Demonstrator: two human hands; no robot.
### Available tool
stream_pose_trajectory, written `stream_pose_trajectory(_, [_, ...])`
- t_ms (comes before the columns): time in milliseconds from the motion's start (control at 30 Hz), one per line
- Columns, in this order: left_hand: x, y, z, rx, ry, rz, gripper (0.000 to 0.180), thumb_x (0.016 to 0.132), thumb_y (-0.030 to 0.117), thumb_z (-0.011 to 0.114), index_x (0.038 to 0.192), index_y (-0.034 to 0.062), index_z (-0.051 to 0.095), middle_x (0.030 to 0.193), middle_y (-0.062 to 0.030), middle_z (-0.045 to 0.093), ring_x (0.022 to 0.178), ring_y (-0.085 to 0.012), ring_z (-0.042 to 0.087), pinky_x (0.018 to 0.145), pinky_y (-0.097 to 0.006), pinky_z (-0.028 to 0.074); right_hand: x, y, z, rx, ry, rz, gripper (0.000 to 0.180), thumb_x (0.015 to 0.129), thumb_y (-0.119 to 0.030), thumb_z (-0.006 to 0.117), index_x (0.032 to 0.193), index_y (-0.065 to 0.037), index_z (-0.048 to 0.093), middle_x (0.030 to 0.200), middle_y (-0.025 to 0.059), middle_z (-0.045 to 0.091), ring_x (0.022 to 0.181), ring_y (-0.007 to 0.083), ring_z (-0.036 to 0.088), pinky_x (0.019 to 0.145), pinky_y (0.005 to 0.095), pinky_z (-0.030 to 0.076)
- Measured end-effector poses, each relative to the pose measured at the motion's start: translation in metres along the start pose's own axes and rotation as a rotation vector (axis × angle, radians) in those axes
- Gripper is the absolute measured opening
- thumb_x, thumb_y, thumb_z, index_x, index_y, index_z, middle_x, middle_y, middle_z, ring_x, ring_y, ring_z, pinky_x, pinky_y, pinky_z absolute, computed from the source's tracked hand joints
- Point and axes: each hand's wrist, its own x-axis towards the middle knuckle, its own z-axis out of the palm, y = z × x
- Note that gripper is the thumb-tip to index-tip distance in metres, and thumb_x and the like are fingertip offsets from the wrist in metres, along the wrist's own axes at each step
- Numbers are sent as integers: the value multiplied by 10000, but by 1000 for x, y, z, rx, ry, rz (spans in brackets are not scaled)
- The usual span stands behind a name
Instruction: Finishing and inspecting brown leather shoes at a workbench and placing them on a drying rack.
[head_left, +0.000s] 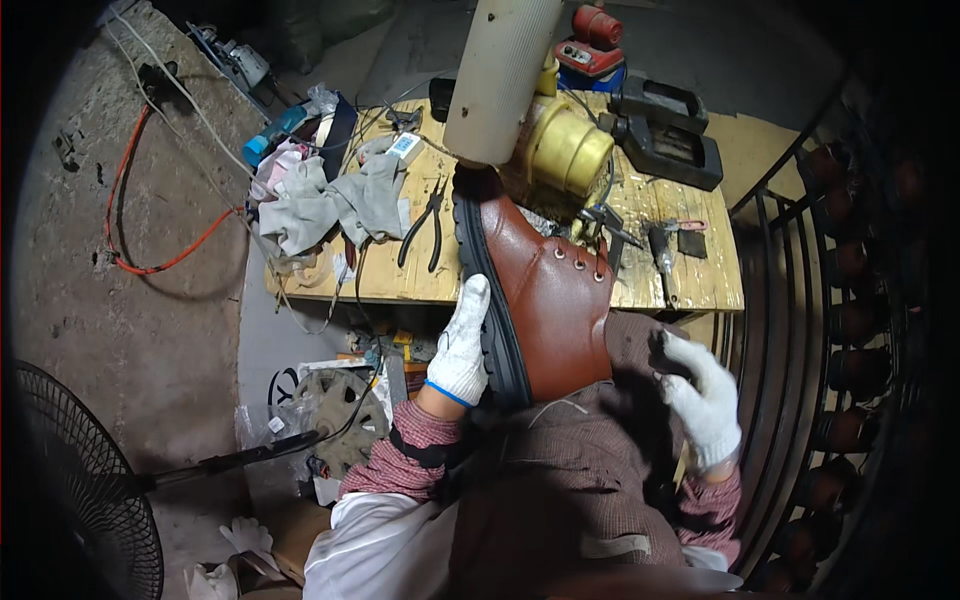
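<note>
A reddish-brown leather lace-up boot (555,315) with a thick black sole stands slantwise before me. Its toe points away under a pale cylinder, and its heel rests by my lap. My left hand (462,345), in a white knit glove, is closed against the sole's left edge, thumb stretched along it; the fingers beneath are hidden. Gloved in white too, my right hand (700,400) hovers right of the boot, apart from it. Its thumb and forefinger are bent and spread, the fingertips look dark, and nothing shows between them. Metal eyelets (578,264) line the boot's opening.
The pale cylinder (500,80) and a yellow round machine part (570,145) overhang the wooden bench (430,285). Pliers (425,225), grey cloth gloves (340,205) and a brush (660,255) lie there. A fan (85,490) stands left; a black rack (790,330) with shoes stands right.
</note>
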Motion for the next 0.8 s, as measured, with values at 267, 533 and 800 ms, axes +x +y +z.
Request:
stream_pose_trajectory(267, [6, 18, 26, 33, 104, 72, 693, 1063, 563, 476, 1532, 53, 438, 1414, -132, 608, 1234, -260, 650, 1050, -418, 551, -1, 3, 41, 143, -124, 120, 760, 842, -181, 775, 1508, 10, 464, 1548, 196, 497, 1356, 265, 570, 1118, 363, 473])
stream_pose_trajectory(533, [-17, -26, -31, -95, -29, -3, 905, 1002, 753, 342, 1574, 53, 355, 1528, -159, 503, 1354, -311, 552, 1129, -468, 475, 9, -4, 70, -341, -174, -498, 467, 784, -142, 784, 1224, -12, 694, 1215, 158, 700, 965, 335, 692, 841, 430, 533])
stream_pose_trajectory(800, [-12, -28, -15, -38, -90, 295, 451, 1095, 416, 417, 1337, 52, 526, 1185, -147, 626, 1137, -299, 615, 1037, -455, 515, -1, -44, 53, -281, -168, -646, 559, 727, -159, 785, 1257, -8, 692, 1328, 217, 662, 1025, 350, 697, 843, 408, 530])
